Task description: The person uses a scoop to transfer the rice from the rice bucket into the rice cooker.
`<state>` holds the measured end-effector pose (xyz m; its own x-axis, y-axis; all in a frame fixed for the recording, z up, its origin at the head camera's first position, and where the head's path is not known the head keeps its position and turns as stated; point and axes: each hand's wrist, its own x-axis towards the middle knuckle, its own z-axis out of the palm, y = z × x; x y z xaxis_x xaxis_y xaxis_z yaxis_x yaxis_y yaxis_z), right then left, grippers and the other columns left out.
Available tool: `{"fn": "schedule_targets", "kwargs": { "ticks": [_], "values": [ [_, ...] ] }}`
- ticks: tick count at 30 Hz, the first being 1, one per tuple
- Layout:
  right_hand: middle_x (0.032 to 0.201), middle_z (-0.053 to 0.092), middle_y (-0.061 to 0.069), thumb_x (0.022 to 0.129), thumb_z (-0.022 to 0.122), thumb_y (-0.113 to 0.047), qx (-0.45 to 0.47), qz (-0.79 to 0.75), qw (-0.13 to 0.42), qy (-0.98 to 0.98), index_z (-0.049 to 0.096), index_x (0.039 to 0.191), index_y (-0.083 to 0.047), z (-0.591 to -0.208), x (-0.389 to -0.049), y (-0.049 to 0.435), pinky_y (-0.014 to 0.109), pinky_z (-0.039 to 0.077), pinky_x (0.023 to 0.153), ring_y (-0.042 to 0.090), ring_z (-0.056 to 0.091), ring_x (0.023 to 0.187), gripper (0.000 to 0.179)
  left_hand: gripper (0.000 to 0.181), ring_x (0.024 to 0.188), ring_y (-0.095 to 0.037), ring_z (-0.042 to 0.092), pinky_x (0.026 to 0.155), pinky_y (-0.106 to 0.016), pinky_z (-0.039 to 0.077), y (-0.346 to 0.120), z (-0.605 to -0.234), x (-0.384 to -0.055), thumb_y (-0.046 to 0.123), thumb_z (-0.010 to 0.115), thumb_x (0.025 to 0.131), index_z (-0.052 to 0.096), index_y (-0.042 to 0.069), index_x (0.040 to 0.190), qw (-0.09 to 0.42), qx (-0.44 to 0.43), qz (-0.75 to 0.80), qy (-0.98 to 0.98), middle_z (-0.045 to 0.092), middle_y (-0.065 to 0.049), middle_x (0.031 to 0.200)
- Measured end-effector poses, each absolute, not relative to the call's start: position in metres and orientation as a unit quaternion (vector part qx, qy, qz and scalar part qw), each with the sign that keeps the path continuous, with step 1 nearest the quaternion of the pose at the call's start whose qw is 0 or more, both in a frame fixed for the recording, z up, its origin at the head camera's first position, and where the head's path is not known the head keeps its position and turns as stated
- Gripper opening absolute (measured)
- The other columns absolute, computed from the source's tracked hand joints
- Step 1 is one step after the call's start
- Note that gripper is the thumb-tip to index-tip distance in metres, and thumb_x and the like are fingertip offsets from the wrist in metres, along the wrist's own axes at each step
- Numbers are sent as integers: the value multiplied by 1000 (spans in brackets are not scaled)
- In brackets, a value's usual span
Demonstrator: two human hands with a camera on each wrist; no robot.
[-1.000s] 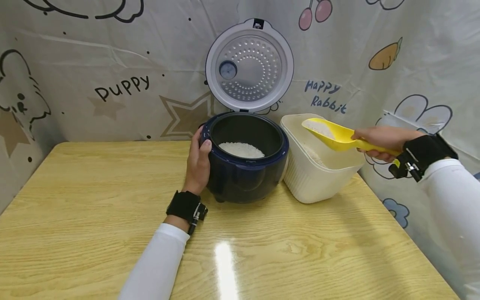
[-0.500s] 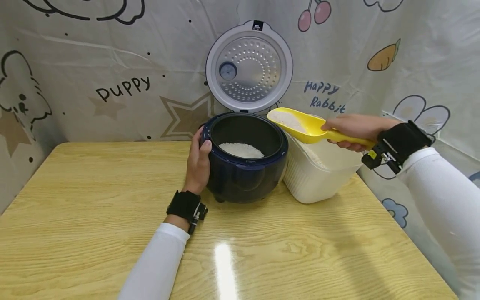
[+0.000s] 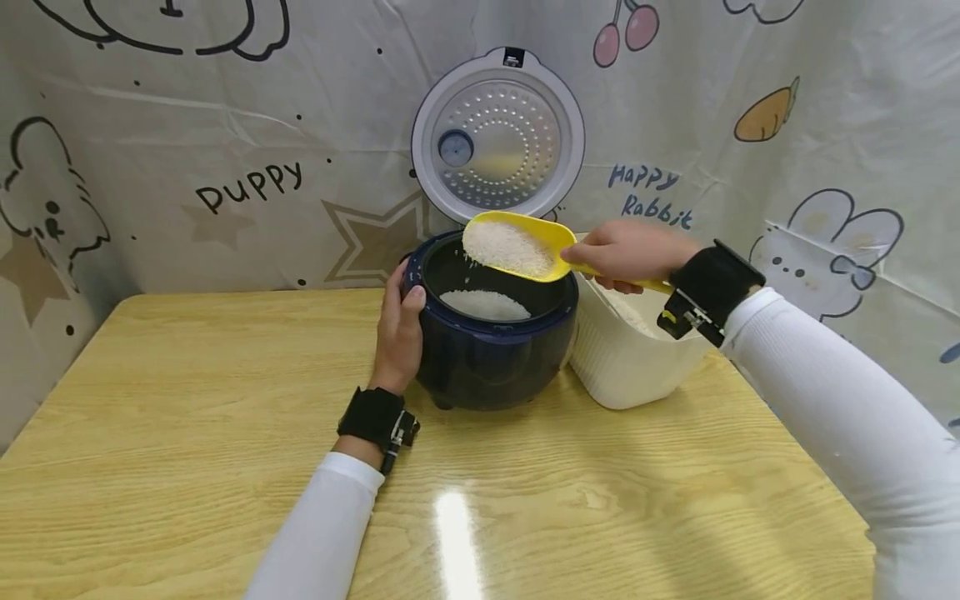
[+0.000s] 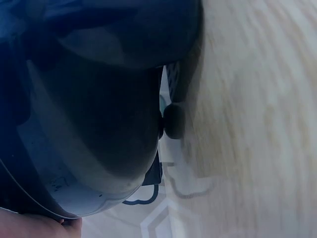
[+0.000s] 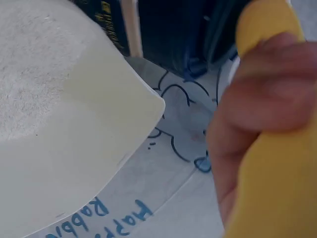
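A dark blue rice cooker stands on the table with white rice in its pot. My left hand grips its left side, thumb in front near the rim; in the left wrist view part of that hand shows at the cooker's edge. Over the pot's opening is a yellow scoop heaped with rice, a few grains dropping from its left edge. The right hand holds the scoop by its handle, and its curled fingers appear blurred in the right wrist view.
The cooker's raised lid stands upright behind the pot. Right beside the cooker is a cream bin with rice inside, partly covered by the right hand. A printed cloth hangs behind the wooden table.
The right hand has carried the filled scoop left from above the bin to over the cooker, where grains now fall. My left hand keeps its grip on the cooker.
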<state>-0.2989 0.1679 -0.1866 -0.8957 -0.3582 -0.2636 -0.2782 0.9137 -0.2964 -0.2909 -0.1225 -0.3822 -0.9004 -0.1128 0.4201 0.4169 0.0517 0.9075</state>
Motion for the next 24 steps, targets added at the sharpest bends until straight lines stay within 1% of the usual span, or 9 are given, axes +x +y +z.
{"fn": "schedule_targets", "kwargs": {
  "ticks": [4,7,9,13,16,20,22,24],
  "values": [
    [65,52,0,104,50,-50,-196,-109,79,971,65,85,-11,-198,-298,160,30,39,55,18,51,56,45,76,148,-25,40,125,-50,29,-123,-382,-290,54,42,94,32,21,161,189,-105,-675,-705,39,-9,165],
    [65,47,-1,102,54,-49,-203,-100,26,974,62,81,-12,-205,-298,156,29,37,56,17,50,57,43,76,148,-26,40,125,-50,30,-123,-382,-290,54,42,94,31,21,162,187,-106,-674,-707,38,-9,165],
    [64,43,-2,101,56,-51,-203,-94,2,975,61,79,-13,-208,-297,154,29,33,57,17,47,58,43,75,147,-26,40,125,-51,30,-124,-382,-290,53,42,94,31,21,162,187,-103,-674,-707,39,-10,164],
    [64,43,-1,98,60,-50,-200,-90,-38,975,61,83,-12,-211,-295,152,29,33,57,18,46,57,40,76,147,-26,41,125,-52,30,-124,-382,-290,55,41,94,32,22,162,187,-99,-668,-714,39,-9,164],
    [68,51,2,95,65,-44,-211,-82,-71,971,64,89,-10,-214,-295,152,30,36,57,19,49,58,34,76,146,-27,41,125,-53,30,-123,-382,-289,55,40,94,32,21,162,189,-99,-665,-716,39,-8,165],
    [77,63,4,91,70,-38,-240,-63,-105,963,67,96,-9,-217,-294,155,30,40,59,20,54,64,29,75,144,-26,42,125,-52,30,-123,-381,-289,54,41,94,33,20,161,193,-101,-669,-710,41,-9,163],
    [78,63,5,91,71,-35,-251,-63,-112,959,67,96,-9,-219,-295,158,30,40,60,21,54,65,27,75,144,-25,42,125,-51,29,-123,-381,-289,53,41,94,33,20,161,192,-102,-670,-710,40,-9,163],
    [75,61,6,92,69,-32,-252,-71,-113,959,65,94,-9,-218,-295,162,30,39,60,21,53,64,24,75,145,-25,41,126,-50,29,-123,-380,-289,53,41,95,33,19,161,191,-103,-670,-710,40,-9,164]
  ]
}}
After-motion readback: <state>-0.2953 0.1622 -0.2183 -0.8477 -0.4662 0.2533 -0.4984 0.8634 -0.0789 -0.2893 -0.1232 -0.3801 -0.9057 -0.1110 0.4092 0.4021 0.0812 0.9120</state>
